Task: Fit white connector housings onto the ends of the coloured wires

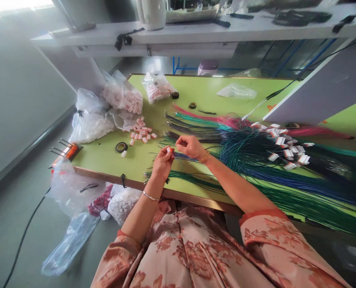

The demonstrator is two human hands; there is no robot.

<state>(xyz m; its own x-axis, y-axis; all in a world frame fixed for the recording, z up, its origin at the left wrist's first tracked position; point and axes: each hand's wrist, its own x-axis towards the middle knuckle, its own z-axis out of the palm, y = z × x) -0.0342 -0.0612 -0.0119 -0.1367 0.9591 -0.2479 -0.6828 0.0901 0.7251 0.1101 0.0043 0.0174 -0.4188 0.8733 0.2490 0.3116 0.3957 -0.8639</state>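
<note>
My left hand (163, 163) pinches a small white and orange connector housing (169, 150) above the front of the green table. Close beside it, my right hand (191, 147) is closed, thumb and fingertips together; whether a wire end is between them is too small to make out. Under and beyond both hands lie long bundles of dark green and blue wires (235, 152), their metal-tipped ends pointing left. To the left of my hands is a loose pile of white and orange connector housings (142, 131). Several wired connectors (292, 150) lie on the wires at the right.
Black tape rolls (121, 147) and a small dark tool (207, 112) lie on the table (106, 160). Plastic bags of connectors (122, 94) stand at the back left. An orange clamp-like device (70, 152) sits on the left edge. A shelf (196, 34) spans the back.
</note>
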